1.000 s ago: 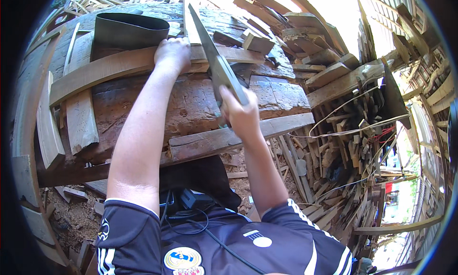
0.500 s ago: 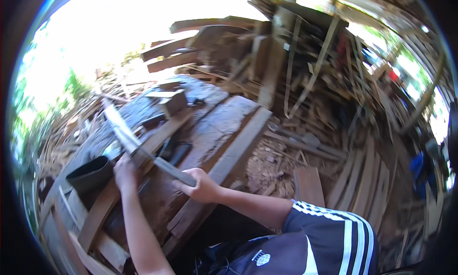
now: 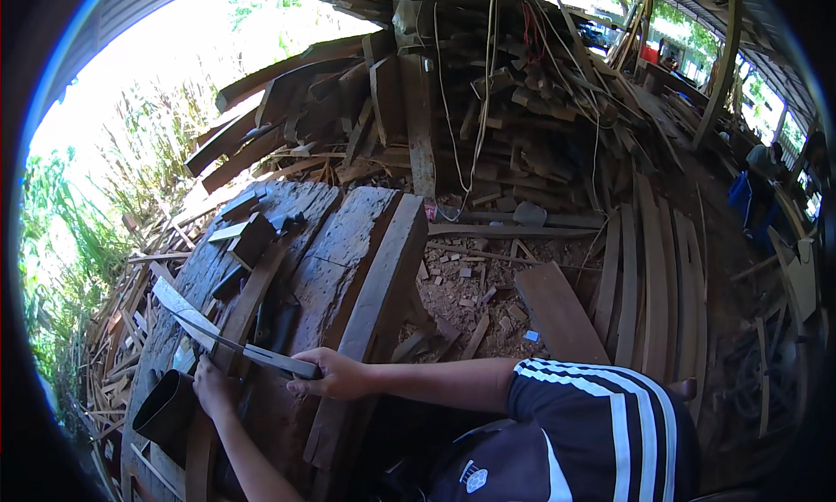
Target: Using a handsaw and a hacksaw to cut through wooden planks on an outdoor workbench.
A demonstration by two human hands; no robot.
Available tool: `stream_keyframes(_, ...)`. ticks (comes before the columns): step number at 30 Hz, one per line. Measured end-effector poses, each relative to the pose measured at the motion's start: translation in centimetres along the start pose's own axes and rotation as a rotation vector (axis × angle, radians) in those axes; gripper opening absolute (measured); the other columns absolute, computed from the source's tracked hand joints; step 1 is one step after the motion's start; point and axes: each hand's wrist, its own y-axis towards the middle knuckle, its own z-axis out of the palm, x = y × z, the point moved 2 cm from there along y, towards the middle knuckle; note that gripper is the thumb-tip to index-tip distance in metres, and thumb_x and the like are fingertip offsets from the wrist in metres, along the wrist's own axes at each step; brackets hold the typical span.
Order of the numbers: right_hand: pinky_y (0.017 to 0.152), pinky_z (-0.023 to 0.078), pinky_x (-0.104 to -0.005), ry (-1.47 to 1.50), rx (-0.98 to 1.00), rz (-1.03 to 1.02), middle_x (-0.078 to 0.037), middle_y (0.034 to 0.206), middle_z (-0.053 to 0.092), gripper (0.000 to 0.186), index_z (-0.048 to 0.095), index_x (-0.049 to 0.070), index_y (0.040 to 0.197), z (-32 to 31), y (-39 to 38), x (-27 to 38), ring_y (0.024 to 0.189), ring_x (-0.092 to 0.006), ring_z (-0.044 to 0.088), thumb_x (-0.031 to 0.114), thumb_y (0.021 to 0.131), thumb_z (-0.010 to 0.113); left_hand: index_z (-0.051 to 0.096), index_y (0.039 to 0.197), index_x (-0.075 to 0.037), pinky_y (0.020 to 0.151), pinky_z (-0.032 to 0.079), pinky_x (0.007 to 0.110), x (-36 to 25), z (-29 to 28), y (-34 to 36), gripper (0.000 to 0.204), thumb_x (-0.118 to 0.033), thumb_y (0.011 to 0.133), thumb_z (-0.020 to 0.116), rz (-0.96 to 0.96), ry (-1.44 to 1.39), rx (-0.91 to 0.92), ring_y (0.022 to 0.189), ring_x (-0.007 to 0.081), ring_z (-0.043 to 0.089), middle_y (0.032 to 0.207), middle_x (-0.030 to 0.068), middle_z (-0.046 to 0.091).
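My right hand is closed round the handle of a long knife that looks like a machete. Its pale, broad blade points to the far left, over the thick wooden workbench. Just below the blade is my left hand, its fingers curled beside a curved wooden strip. Whatever those fingers grip is too small or hidden to make out. A dark open-mouthed container stands close to the left of that hand. Dark tools lie on the bench beyond the knife.
A wooden block sits farther up the bench. Stacked boards rise behind it, with a hanging cord in front. Wood chips and a flat board cover the ground at right, beside long planks.
The view has shifted and steadied. My right hand and the knife have moved left and down in the picture, and the blade now lies at a flatter angle. The right hand keeps its grip.
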Motion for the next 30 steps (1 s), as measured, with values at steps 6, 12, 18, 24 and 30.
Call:
stream_keyframes(6,0.066,0.044,-0.029,-0.042,-0.01,-0.057,0.002,0.076,0.055,0.018,0.063,0.001,0.094,0.5,-0.2,-0.2,0.073,-0.0083,0.049,0.016,0.093,0.071,0.053,0.125,0.0,0.099,0.049,0.047,-1.2,-1.9,-0.1,0.048,-0.01,0.08,0.066,-0.035,0.003,0.098,0.115,0.0375,0.062,0.12,0.0203,0.066)
stream_keyframes(12,0.064,0.045,-0.0262,0.132,0.024,0.042,0.002,0.074,0.056,0.019,0.061,0.004,0.092,-0.1,-0.1,0.9,0.07,-0.0056,0.051,0.02,0.095,0.071,0.053,0.131,0.002,0.1,0.05,0.047,-0.8,-1.6,0.0,0.051,-0.01,0.081,0.063,-0.024,0.014,0.094,0.117,0.0384,0.062,0.122,0.0225,0.066)
stream_keyframes(18,0.057,0.043,-0.0256,0.117,0.011,0.089,0.003,0.067,0.054,0.02,0.059,0.005,0.093,-0.3,-0.2,0.9,0.062,-0.0065,0.052,0.022,0.096,0.071,0.056,0.116,-0.003,0.098,0.049,0.046,-0.9,-1.1,0.0,0.043,-0.015,0.078,0.071,-0.036,0.034,0.06,0.114,0.0352,0.062,0.116,0.0179,0.066)
stream_keyframes(24,0.058,0.043,-0.026,0.116,0.019,0.056,0.003,0.069,0.055,0.019,0.059,0.006,0.092,-0.3,0.0,0.3,0.063,-0.0065,0.052,0.021,0.097,0.07,0.055,0.116,-0.002,0.099,0.049,0.047,-1.1,-1.6,0.1,0.043,-0.013,0.078,0.071,-0.033,0.02,0.066,0.114,0.0364,0.062,0.116,0.0188,0.065)
stream_keyframes(30,0.058,0.041,-0.0256,0.124,0.013,0.025,0.004,0.066,0.052,0.024,0.057,0.007,0.089,-0.4,0.1,0.6,0.061,-0.0062,0.051,0.026,0.097,0.07,0.056,0.114,-0.001,0.098,0.049,0.048,-1.4,-1.7,0.1,0.038,-0.012,0.08,0.068,-0.015,-0.01,0.038,0.114,0.038,0.062,0.117,0.0205,0.066)
